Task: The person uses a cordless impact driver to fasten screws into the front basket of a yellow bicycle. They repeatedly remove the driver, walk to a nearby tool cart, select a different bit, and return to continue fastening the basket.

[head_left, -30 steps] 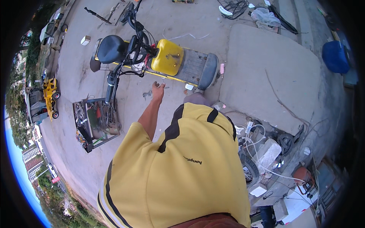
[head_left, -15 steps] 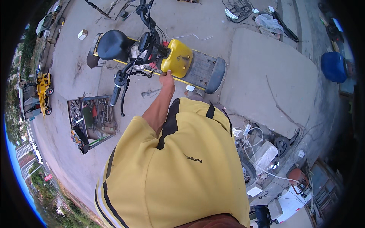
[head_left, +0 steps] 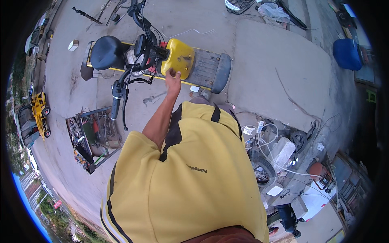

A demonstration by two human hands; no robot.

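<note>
My left hand (head_left: 173,82) reaches forward to the near edge of a yellow plastic panel (head_left: 178,58) on a small electric scooter. Its fingers are bent, with thumb and fingertips drawn together against the panel's lower corner. Anything small between them is too fine to make out. The scooter lies across in front of me: black seat (head_left: 107,52) to the left, black handlebar grip (head_left: 115,107) pointing toward me, grey ribbed footboard (head_left: 202,67) to the right. Dark bolts or holes show on the panel's face. My right hand is out of sight, its arm hidden beyond the yellow shirt.
A metal-framed crate of scrap parts (head_left: 95,135) stands at left. Wrenches (head_left: 152,98) lie on the concrete near the scooter. To the right are a tyre (head_left: 264,172), white blocks (head_left: 282,152) and a tangled white cable (head_left: 265,152). A blue tub (head_left: 346,54) sits far right.
The view has shifted, so the scooter sits further left and slightly higher. My left hand has moved a little along the panel's edge, its fingertips now showing over it.
</note>
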